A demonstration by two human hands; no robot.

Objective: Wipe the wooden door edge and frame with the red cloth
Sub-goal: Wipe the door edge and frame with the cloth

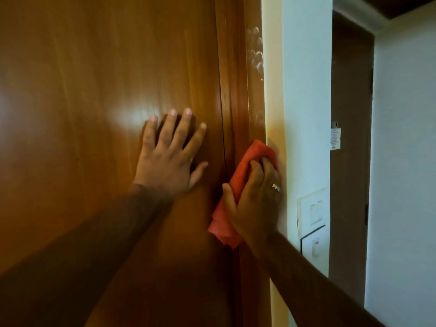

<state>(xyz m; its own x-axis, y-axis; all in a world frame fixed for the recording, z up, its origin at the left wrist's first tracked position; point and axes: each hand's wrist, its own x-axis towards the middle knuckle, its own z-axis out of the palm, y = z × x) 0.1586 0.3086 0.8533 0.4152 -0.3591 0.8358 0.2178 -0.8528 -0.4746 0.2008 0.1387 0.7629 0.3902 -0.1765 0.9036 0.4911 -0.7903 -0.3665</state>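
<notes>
Wood of a warm brown colour fills most of the view: a large polished door (pixel 94 102) stands on the left, and just beside it runs the wooden frame (pixel 245 90), with a thin dark line between the two. The left hand (pixel 168 159) lies flat on the door near its edge, the fingers spread apart and the palm pressed to the surface; it holds nothing. The right hand (pixel 253 201) is closed around the red cloth (pixel 238 185) and presses it against the frame, close to the line where the door meets the frame. The cloth is bunched; one part comes out above the fingers and another part hangs below the palm. A ring (pixel 276 187) is visible on one finger of this hand. Higher on the frame there are pale, whitish smudges (pixel 256 48). To the right of the frame is a light wall (pixel 306 90) with a switch plate (pixel 312 212) on it, just beside the right wrist. Farther right there is a dark doorway (pixel 351 138) with a small paper label (pixel 335 139) at its side. No container is visible in this view.
</notes>
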